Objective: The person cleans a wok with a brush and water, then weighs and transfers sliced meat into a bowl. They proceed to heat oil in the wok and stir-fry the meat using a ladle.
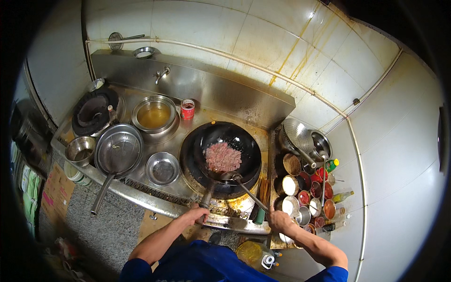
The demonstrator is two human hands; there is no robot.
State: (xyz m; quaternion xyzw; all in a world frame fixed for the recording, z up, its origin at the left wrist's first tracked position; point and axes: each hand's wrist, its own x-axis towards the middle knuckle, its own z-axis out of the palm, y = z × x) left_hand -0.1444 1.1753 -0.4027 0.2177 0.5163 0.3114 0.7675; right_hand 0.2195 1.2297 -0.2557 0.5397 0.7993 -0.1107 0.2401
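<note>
A black wok (246,148) sits on the round stove burner, with a mound of pinkish minced meat (222,157) in its bowl. My left hand (198,215) is closed around the end of the wok's handle (208,195). In my right hand (280,221) is the long handle of a metal ladle (229,175), whose bowl rests inside the wok at the near edge of the meat. A bamboo brush (264,190) with a green handle lies right of the burner, near my right hand.
Left of the wok stand a steel bowl (162,168), a strainer over a pan (119,151), a pot of yellowish liquid (154,115) and a red can (187,110). Seasoning containers (290,185) and a perforated ladle (298,135) crowd the right side. A faucet (161,74) projects from the backsplash.
</note>
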